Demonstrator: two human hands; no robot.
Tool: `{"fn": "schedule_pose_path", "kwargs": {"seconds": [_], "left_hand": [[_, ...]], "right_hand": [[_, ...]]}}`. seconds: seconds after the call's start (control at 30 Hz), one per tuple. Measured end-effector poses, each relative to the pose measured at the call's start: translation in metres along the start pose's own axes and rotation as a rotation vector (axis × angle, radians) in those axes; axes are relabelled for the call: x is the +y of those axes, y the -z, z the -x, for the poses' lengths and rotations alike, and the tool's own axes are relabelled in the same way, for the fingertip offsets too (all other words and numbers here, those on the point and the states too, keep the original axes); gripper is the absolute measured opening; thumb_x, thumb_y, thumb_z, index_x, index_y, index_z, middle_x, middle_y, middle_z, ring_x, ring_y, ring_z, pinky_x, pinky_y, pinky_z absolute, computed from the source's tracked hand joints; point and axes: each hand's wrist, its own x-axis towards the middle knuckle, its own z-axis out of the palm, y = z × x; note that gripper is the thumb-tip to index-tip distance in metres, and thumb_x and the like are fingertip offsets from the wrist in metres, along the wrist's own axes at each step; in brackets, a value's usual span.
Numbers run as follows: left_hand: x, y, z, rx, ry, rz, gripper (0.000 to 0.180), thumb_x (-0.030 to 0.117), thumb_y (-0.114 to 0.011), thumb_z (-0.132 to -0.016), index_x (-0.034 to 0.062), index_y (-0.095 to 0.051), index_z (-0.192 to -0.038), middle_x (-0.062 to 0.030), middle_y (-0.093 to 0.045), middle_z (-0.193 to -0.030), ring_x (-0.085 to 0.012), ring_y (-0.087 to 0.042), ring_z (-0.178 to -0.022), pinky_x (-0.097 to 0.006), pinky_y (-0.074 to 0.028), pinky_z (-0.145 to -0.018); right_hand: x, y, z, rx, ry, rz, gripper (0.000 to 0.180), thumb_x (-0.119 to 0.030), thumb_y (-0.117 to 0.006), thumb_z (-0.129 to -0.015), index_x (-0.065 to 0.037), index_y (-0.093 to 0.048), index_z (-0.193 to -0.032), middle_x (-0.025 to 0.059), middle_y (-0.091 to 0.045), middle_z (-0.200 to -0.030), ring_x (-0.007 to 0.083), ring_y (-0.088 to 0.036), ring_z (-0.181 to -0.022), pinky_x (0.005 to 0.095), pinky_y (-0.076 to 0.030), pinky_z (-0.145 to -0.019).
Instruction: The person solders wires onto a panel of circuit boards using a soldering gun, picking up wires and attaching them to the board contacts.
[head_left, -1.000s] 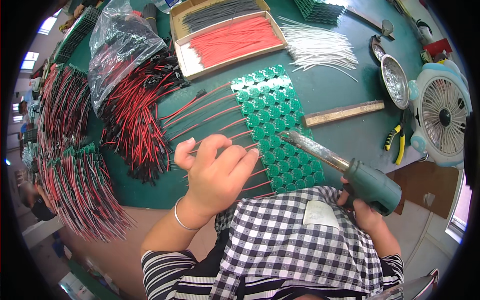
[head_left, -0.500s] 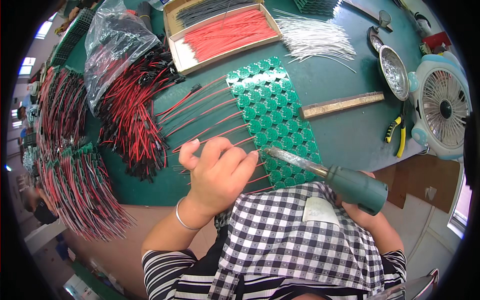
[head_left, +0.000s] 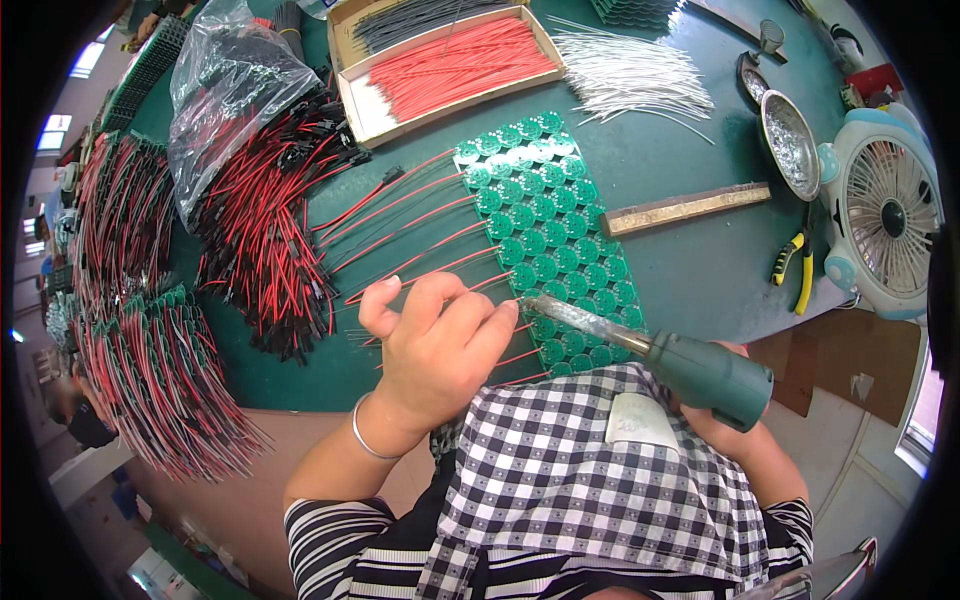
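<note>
"Green rectangular panel of round circuit boards (head_left: pixel 558 225) — where?"
"On the green counter (head_left: pixel 700 280), ahead and right of the left hand (head_left: pixel 430 345)."
"That hand?"
"Fingers curled, tips at the panel's edge — whether they pinch one of the thin red wires (head_left: pixel 440 242), I can't tell."
"The right hand (head_left: pixel 718 430)?"
"Wrapped round a dark-green-handled soldering iron (head_left: pixel 695 370), metal tip beside the left fingertips."

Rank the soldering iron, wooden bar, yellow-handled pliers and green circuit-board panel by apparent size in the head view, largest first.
1. Green circuit-board panel, though partly covered
2. Soldering iron
3. Wooden bar
4. Yellow-handled pliers
</note>
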Motion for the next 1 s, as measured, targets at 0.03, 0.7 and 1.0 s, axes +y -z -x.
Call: {"fn": "schedule_pose_path", "kwargs": {"seconds": [0.03, 0.7, 1.0], "left_hand": [[0.0, 0.0, 0.0, 0.0, 0.002, -0.001, 0.01, 0.015, -0.068, -0.07, 0.0209, -0.071, -0.078, 0.0101, -0.055, -0.071, -0.0123, -0.052, -0.081, -0.045, -0.02, -0.095], [0.008, 0.008, 0.008, -0.031, -0.033, 0.032, 0.014, 0.015, -0.066, -0.07, 0.02, -0.068, -0.083, 0.0088, -0.053, -0.073, -0.0112, -0.053, -0.082, -0.046, -0.022, -0.092], [0.012, 0.007, 0.006, -0.031, -0.038, 0.043, 0.015, 0.013, -0.067, -0.068, 0.0205, -0.07, -0.081, 0.011, -0.055, -0.07, -0.0118, -0.051, -0.08, -0.044, -0.021, -0.093]], "right_hand": [[0.002, 0.001, 0.001, 0.0, 0.0, -0.001, 0.013, -0.017, -0.056, -0.081, -0.006, -0.064, -0.085, 0.0026, -0.063, -0.068, 0.0207, -0.058, -0.063, 0.0352, -0.044, -0.077], [0.007, 0.006, 0.026, -0.048, -0.149, -0.203, 0.026, -0.028, -0.054, -0.086, -0.004, -0.062, -0.085, 0.0045, -0.061, -0.065, 0.02, -0.058, -0.065, 0.0328, -0.046, -0.066], [0.004, 0.007, 0.023, -0.075, -0.116, -0.102, 0.022, -0.027, -0.058, -0.083, -0.005, -0.064, -0.086, 0.0035, -0.063, -0.07, 0.0234, -0.059, -0.072, 0.0375, -0.043, -0.075]]}}
